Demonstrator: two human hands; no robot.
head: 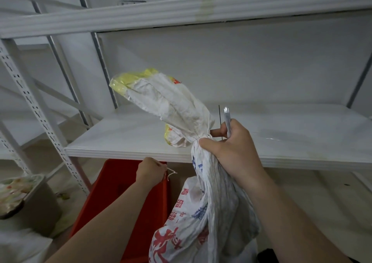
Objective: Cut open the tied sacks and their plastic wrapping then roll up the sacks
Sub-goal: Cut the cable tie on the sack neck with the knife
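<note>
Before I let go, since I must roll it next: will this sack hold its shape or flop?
Probably floppy: the sack bunches into tight creases where the right hand grips its neck, and its top leans over sideways. Its crinkled cloth may spring back when rolled. Weight I cannot judge; its bottom is out of view.
</note>
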